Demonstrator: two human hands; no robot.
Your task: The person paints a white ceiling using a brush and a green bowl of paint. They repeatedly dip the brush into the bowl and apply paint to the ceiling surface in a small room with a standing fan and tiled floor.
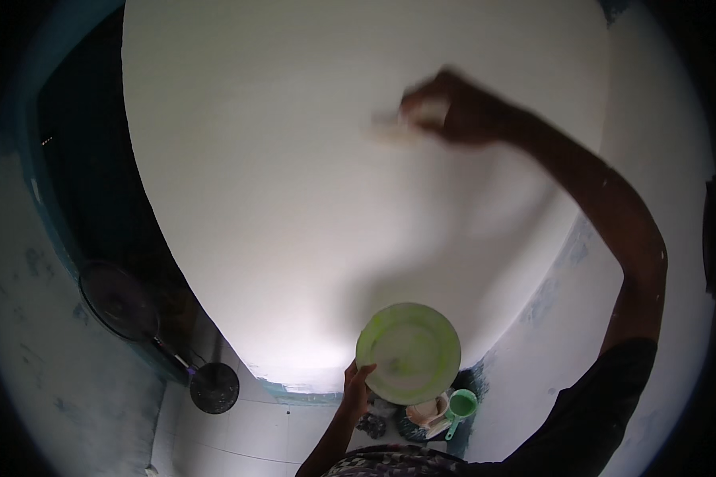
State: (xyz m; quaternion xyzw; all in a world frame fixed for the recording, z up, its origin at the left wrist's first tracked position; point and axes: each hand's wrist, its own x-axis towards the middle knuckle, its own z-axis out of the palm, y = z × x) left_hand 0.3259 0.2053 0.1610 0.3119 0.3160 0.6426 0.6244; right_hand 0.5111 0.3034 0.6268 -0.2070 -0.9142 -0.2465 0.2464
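Note:
My left hand (356, 391) grips the lower left rim of a round green plate (429, 338), thumb on top. Whitish smears cover much of the plate's middle. Up on a broad white wall panel (254, 175), my right hand (461, 115) is raised at the end of a bent, outstretched arm. Its fingers close on a pale, flat tool (391, 132) that lies at or very near the panel. Motion smears this tool, so its exact kind does not show.
On the left a standing fan (119, 300) with a round base (214, 388) stands by a dark opening (87, 159). Below the plate are a green dipper (462, 404), a pale container (426, 412) and dark plastic (371, 425). White tiles (239, 433) cover the floor.

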